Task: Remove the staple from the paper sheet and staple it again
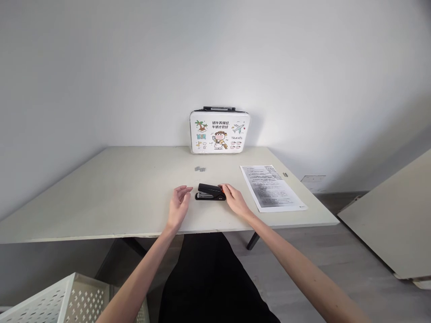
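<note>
A black stapler (209,192) lies on the table in front of me, its jaw end facing left and its top arm raised above the base. My right hand (235,199) grips the stapler's rear end, where a bit of orange shows by the fingers. Just left of the jaw, my left hand (179,204) hovers or rests near the tabletop with curled, separated fingers and nothing in them. It is apart from the stapler. Behind the stapler lie a few small grey strips of staples (200,169). To the right is a printed sheet of paper (274,188), flat on the table.
A white case (220,132) with cartoon prints and a black handle stands at the table's back against the wall. A small dark object (285,174) lies by the paper near the right edge. White perforated baskets (84,298) stand below left; a pale panel (393,224) is at right.
</note>
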`<state>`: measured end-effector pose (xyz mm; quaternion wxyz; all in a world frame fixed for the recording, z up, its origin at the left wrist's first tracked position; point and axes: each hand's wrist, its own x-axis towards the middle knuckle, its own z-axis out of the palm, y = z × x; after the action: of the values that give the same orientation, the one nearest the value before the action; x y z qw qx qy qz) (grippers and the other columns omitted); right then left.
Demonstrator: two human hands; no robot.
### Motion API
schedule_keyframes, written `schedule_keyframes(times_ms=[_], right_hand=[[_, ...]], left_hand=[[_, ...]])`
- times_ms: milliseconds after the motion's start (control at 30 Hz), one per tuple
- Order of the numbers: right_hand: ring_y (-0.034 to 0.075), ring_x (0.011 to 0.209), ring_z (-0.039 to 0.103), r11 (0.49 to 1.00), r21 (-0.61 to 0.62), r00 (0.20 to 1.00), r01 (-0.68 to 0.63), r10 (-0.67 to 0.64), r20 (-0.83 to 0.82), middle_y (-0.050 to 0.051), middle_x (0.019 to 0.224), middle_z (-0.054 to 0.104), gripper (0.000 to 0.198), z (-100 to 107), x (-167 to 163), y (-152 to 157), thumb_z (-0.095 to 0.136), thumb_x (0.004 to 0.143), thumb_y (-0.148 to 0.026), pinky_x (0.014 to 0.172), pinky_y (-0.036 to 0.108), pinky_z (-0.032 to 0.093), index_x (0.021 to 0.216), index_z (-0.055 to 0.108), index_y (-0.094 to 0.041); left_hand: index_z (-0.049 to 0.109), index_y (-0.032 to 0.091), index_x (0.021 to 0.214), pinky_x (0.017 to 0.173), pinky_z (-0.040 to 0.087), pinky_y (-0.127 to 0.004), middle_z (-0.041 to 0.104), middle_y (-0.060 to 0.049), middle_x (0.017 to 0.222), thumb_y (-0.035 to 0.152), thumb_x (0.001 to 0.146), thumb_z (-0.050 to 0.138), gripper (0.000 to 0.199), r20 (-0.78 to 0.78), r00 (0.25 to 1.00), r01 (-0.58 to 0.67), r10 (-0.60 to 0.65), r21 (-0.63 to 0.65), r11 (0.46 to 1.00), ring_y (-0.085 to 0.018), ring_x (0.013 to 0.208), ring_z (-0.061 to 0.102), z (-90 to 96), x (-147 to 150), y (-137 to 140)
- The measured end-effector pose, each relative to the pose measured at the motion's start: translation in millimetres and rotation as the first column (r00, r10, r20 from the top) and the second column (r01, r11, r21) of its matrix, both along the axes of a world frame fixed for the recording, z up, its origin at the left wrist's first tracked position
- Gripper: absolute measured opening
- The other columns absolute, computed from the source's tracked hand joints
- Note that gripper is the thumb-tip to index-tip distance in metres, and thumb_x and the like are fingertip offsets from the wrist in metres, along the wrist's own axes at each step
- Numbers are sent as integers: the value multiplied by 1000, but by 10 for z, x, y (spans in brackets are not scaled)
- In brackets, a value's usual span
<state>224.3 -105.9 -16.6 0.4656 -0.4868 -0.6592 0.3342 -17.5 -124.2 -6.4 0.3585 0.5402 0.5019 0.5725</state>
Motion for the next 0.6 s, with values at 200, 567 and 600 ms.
schedule_keyframes(times_ms=[200,567,600], right_hand=[[27,126,67,1000,0,999,14,-14,31,6,135,72,47,-109,-19,54,34,107,-56,110,46,48,130,66,-31],[27,122,69,1000,0,999,30,-30,18,6,131,74,47,-95,-7,37,36,107,-55,109,47,49,139,61,-32],[27,122,69,1000,-1,1000,27,-27,11,6,131,74,46,-88,-10,34,37,107,-55,108,46,50,139,61,-32]], left_hand=[[55,23,118,119,41,-49,73,-12,126,33,96,60,25,32,999,-42,42,23,999,-26,132,63,-32,-9,21],[56,23,117,120,42,-48,67,-13,133,34,99,58,21,38,992,-124,122,54,991,-26,134,60,-28,1,23],[55,23,117,120,42,-48,66,-13,133,34,99,57,22,37,991,-128,126,53,990,-26,134,60,-39,-4,28]])
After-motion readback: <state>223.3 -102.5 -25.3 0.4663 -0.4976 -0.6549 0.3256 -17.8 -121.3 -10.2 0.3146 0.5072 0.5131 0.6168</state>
